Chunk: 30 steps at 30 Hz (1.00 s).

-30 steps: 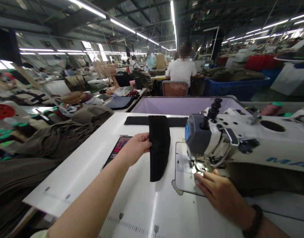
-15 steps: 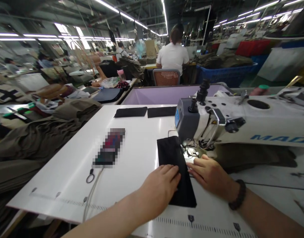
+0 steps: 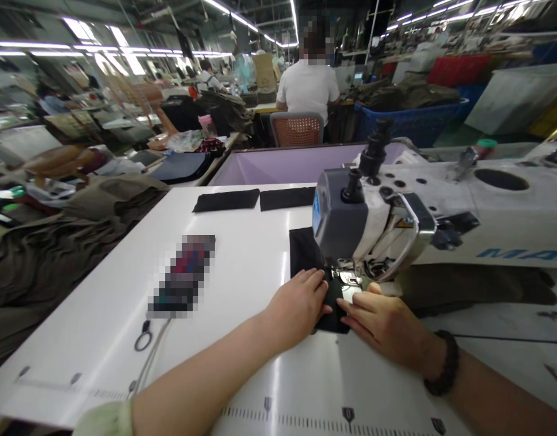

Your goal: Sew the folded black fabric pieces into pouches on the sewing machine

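Observation:
A black fabric piece point(image 3: 302, 249) lies flat on the white sewing table, its right edge at the presser foot point(image 3: 348, 277) of a sewing machine point(image 3: 339, 212). Across the fabric rests my left hand point(image 3: 300, 306), palm down with the fingers stretched forward. My right hand point(image 3: 382, 324), with a dark bead bracelet point(image 3: 444, 363) at the wrist, lies just right of the piece. Its extended fingertips touch the fabric's right edge below the lit needle area. The machine head hides part of the fabric's far end.
Two more black fabric pieces point(image 3: 226, 200) lie along the table's far edge. A pixelated phone-like object point(image 3: 182, 275) with a cable and ring is on the left. Olive cloth point(image 3: 478, 287) sits behind the machine arm. A person in white point(image 3: 309, 88) sits ahead.
The black fabric has slid away from me under the machine head, so less of it extends toward me. My left hand has moved forward with it; my right hand stays beside the foot.

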Tool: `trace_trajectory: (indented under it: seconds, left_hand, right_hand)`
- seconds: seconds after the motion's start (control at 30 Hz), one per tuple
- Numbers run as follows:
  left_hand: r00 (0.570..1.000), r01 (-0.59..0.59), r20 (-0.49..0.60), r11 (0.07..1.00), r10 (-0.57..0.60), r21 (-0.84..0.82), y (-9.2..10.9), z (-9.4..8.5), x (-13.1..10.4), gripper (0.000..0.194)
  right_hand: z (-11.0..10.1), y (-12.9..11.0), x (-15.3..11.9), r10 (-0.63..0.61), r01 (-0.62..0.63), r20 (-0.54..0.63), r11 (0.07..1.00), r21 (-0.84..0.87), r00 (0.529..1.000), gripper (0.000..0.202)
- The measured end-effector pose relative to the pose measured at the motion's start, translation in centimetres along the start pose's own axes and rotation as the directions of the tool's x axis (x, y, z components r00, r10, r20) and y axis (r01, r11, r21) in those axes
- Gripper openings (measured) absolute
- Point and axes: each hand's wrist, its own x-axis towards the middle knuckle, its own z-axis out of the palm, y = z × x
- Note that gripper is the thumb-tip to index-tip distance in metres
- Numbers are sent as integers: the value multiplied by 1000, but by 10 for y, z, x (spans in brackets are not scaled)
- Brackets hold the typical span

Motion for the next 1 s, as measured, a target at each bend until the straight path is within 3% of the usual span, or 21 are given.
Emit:
trace_trajectory:
  seconds: [0.47,1.0]
  left_hand:
    - [999,38,6,992,-37,-119,-9,3,7,32]
    - [1000,26,-12,989,-28,-143,-13,2,8,31]
  right_hand:
    - [3,-2,7,104,-105,-17,993,-60,994,26]
    - [5,-3,8,99,-104,-55,988,-110,994,35]
